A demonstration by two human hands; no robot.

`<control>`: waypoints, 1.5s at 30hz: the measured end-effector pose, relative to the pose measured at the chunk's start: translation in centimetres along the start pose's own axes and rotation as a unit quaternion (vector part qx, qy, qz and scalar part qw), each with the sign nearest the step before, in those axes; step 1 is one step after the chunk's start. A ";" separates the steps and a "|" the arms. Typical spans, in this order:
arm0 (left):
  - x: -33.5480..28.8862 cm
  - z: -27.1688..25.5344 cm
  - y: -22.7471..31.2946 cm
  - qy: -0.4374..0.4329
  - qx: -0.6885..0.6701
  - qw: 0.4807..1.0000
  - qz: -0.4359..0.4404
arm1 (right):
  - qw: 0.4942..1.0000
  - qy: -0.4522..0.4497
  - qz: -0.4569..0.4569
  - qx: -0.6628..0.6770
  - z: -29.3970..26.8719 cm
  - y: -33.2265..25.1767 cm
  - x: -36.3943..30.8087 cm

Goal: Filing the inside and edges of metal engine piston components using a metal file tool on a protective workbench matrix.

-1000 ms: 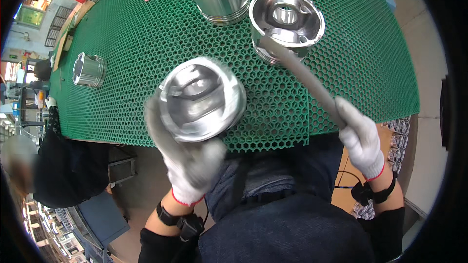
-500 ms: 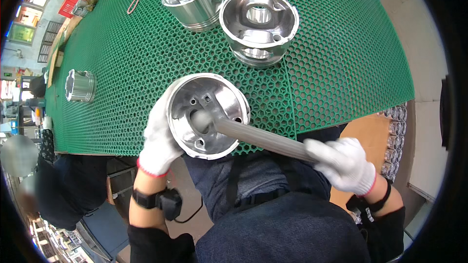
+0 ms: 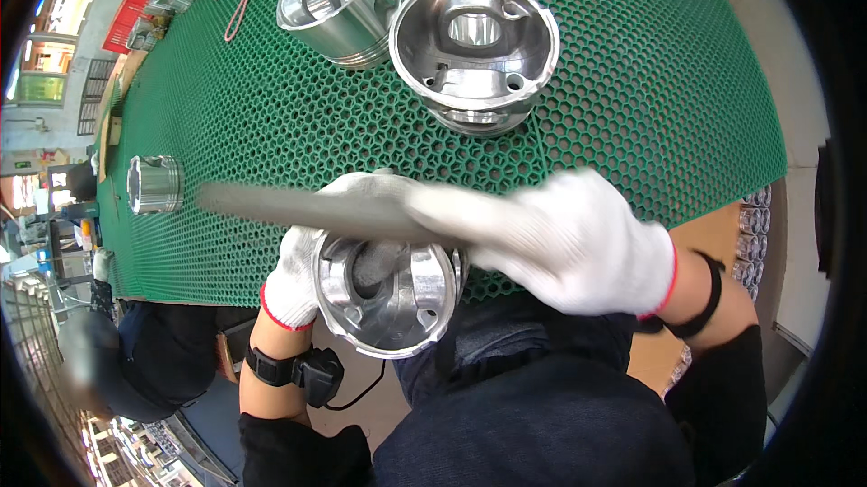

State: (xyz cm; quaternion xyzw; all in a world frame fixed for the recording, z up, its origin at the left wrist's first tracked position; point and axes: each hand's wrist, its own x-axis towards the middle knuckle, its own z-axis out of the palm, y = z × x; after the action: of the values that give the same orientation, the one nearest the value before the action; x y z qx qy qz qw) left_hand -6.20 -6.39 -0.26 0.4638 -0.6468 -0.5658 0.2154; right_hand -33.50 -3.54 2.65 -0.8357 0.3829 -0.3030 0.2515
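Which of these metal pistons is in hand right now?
The metal piston just below the grey rod, gripped by the left hand; the pistons standing on the green mat have neither hand on them.

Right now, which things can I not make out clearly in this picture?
In the head view:
Held piston: upper rim, covered by the grey bar.
Grey bar: far tip, blurred.
Right hand: fingers blurred.
Left hand: some fingers, hidden by piston or bar.
Metal parts at right: too small.

Downward head-worn view (wide fisheye)
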 end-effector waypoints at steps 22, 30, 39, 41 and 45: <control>-5.1 3.6 5.3 0.520 -0.328 0.693 0.376 | 0.974 0.102 -0.065 0.189 2.3 -4.8 -5.5; -8.8 3.3 4.0 0.487 -0.342 0.759 0.264 | 0.977 0.133 -0.068 0.155 3.4 -5.6 -5.1; -8.7 3.8 3.2 0.497 0.374 0.738 0.263 | 0.988 0.098 -0.053 0.103 1.2 -5.9 -4.5; -7.5 5.7 4.6 0.548 0.091 0.767 0.321 | 0.991 0.073 -0.047 0.098 -0.1 -6.0 -4.3; -8.9 4.8 3.7 0.512 0.161 0.772 0.341 | 0.995 0.033 -0.049 0.081 -2.1 -6.3 -4.2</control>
State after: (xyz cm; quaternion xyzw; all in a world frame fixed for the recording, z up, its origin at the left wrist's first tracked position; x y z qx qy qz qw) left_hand -7.14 3.37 4.09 0.4615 -0.6384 -0.0218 0.6156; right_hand -34.06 3.04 6.89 -0.8201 0.3235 -0.3721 0.2903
